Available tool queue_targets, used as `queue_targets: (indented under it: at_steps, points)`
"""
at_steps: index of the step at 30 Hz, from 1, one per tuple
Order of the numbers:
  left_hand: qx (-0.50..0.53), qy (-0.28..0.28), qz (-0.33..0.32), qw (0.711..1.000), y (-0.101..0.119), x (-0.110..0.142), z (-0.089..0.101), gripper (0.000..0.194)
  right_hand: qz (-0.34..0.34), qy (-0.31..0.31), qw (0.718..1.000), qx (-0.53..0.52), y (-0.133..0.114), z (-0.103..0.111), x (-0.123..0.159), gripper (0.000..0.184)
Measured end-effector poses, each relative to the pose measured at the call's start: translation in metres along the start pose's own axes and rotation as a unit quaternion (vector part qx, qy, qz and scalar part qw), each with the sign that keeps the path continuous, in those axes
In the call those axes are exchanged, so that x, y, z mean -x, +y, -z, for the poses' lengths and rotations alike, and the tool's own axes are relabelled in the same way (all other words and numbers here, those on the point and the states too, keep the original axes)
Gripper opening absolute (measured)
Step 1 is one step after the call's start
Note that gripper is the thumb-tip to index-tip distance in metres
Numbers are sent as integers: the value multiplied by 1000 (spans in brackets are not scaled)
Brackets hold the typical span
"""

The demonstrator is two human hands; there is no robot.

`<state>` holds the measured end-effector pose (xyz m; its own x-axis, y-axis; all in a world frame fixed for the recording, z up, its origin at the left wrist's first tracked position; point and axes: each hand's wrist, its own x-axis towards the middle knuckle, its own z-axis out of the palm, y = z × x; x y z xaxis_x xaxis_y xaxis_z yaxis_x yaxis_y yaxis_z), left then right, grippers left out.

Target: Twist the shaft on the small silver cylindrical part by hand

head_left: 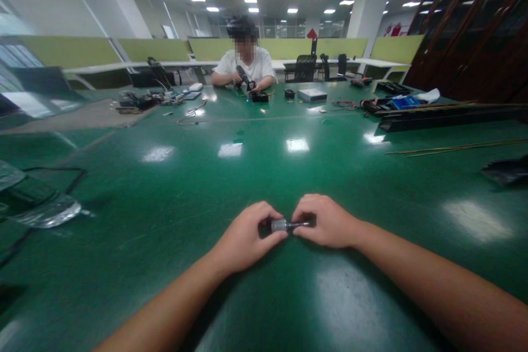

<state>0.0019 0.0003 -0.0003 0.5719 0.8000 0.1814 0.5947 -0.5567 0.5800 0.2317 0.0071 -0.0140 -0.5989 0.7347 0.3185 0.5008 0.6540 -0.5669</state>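
Gripping the light-grey end of a small cylindrical piece [279,225] between thumb and fingers of the left hand [245,236], low over the green table [231,181], and not being able to tell whether touching its top. Grasping the dark shaft at the opposite end with thumb and curled fingers of the right hand [330,221]. Lying crosswise between both sets of fingertips, running roughly level from one hand toward the other. Showing a smooth grey barrel at the left, narrowing into a thinner, black, ridged-looking stretch, then turning shinier just inside the curl of the right fingers. Passing on to a clear bottle [37,198] at the left, then to thin rods [457,148] at the right. Reaching, at the far edge, a white-shirted person [264,60] holding a dark tool [242,73], with a pale box [312,95] standing nearby
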Motion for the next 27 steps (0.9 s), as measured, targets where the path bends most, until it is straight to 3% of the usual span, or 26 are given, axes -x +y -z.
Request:
queue_targets:
  at_steps: [27]
  points:
    - [-7,-8,11,1000,-2,1,-1,19,-47,-37,998,-20,10,16,0,9]
